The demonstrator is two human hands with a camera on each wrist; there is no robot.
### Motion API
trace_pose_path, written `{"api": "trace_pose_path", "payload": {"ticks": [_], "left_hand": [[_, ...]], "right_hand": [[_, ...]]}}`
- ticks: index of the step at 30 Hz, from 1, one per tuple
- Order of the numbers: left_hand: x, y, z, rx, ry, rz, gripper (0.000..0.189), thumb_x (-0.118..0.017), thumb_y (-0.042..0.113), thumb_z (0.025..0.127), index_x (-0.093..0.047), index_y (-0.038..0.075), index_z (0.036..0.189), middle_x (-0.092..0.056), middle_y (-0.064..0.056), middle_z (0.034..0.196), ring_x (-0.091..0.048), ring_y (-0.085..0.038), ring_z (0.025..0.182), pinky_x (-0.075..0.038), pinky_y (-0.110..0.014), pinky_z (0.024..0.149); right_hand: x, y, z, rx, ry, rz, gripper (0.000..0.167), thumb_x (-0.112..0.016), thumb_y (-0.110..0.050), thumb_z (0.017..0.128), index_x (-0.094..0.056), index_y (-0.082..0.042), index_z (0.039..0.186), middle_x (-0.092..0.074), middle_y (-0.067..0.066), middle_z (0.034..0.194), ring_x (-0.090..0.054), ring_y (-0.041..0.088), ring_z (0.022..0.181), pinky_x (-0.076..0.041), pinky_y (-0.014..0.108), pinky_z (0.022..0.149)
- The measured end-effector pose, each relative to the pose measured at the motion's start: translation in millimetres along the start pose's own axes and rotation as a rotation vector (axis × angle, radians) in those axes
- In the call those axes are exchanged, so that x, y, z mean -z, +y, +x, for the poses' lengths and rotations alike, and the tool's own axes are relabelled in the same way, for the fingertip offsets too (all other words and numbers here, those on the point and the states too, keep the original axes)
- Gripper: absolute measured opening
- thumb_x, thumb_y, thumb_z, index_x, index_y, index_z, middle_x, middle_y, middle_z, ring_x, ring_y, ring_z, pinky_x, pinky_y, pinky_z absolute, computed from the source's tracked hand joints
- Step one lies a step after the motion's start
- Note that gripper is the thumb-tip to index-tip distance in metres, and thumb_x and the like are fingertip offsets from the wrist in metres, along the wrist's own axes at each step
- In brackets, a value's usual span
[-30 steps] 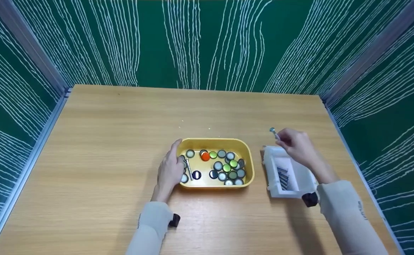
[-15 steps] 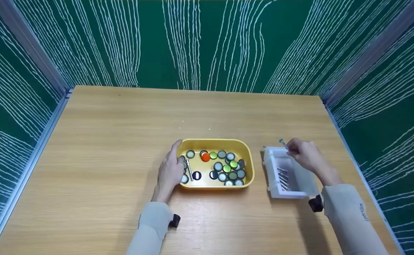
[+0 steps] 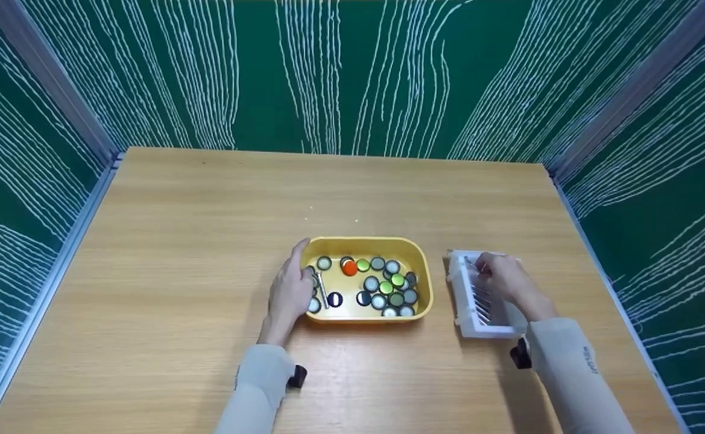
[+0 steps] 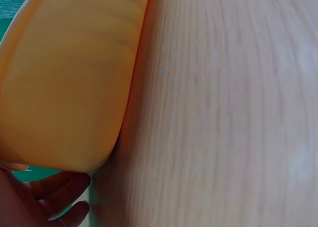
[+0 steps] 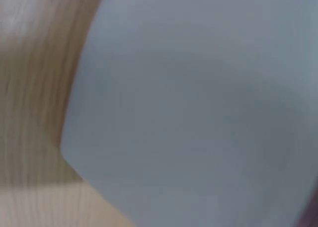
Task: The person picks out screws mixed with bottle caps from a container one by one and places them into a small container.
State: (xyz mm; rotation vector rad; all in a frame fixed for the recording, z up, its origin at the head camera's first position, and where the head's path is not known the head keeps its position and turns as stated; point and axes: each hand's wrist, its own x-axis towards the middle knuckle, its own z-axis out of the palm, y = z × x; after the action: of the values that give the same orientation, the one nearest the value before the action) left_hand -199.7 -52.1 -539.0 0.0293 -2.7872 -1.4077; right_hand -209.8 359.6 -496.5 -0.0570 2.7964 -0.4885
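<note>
My left hand (image 3: 292, 289) grips the left end of a yellow plastic tub (image 3: 367, 241), whose orange-yellow outer wall (image 4: 69, 78) fills much of the left wrist view. Inside lie many bottle caps (image 3: 378, 300), mostly grey, some green, one orange-red, and one silver screw (image 3: 322, 289) near the left end. My right hand (image 3: 512, 280) reaches down into a white plastic box (image 3: 491, 331), fingertips pinching a thin screw (image 3: 470, 264) that is mostly hidden. Several silver screws (image 3: 482, 304) lie in a row on the box's floor. The right wrist view shows only the box's outer wall (image 5: 189, 113), blurred.
Both containers stand on a wooden table (image 3: 207, 211), the white box to the right of the tub with a gap between. Small white specks (image 3: 311, 208) lie behind the tub. Green walls (image 3: 376, 78) with white wavy lines enclose the table's back and sides.
My right hand, pinching the screw, first shifts right above the white box's far end, then lowers into the box, moving toward me and slightly left. My left hand and the tub stay put.
</note>
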Motion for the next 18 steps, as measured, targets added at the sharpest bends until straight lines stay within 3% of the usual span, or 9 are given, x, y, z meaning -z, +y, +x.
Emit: {"api": "trace_pose_path", "payload": {"ticks": [6, 10, 18], "left_hand": [[0.1, 0.0, 0.0, -0.008, 0.000, -0.002, 0.061, -0.048, 0.010, 0.097, -0.033, 0.029, 0.153, -0.061, -0.016, 0.134, -0.059, -0.025, 0.080, -0.051, -0.043, 0.077], [0.3, 0.4, -0.3, -0.012, 0.009, -0.002, 0.061, -0.048, 0.009, 0.096, -0.034, 0.029, 0.152, -0.061, -0.015, 0.133, -0.061, -0.027, 0.085, -0.052, -0.044, 0.079], [-0.9, -0.3, 0.0, -0.031, 0.022, -0.010, 0.060, -0.048, 0.007, 0.095, -0.037, 0.026, 0.151, -0.060, -0.017, 0.136, -0.062, -0.033, 0.107, -0.050, -0.051, 0.092]], "right_hand": [[-7, 0, 2.6, 0.013, -0.010, -0.014, 0.029, -0.050, 0.008, 0.091, -0.059, 0.008, 0.118, -0.065, 0.024, 0.107, -0.063, 0.036, 0.099, -0.053, 0.052, 0.090], [-9, 0, 2.7, 0.020, -0.005, -0.031, 0.028, -0.052, 0.009, 0.089, -0.062, 0.006, 0.115, -0.065, 0.020, 0.102, -0.062, 0.032, 0.095, -0.053, 0.050, 0.087], [-15, 6, 1.1, 0.196, 0.108, -0.124, 0.015, -0.059, 0.009, 0.078, -0.065, 0.005, 0.091, -0.067, 0.015, 0.079, -0.060, 0.024, 0.072, -0.053, 0.043, 0.068]]}}
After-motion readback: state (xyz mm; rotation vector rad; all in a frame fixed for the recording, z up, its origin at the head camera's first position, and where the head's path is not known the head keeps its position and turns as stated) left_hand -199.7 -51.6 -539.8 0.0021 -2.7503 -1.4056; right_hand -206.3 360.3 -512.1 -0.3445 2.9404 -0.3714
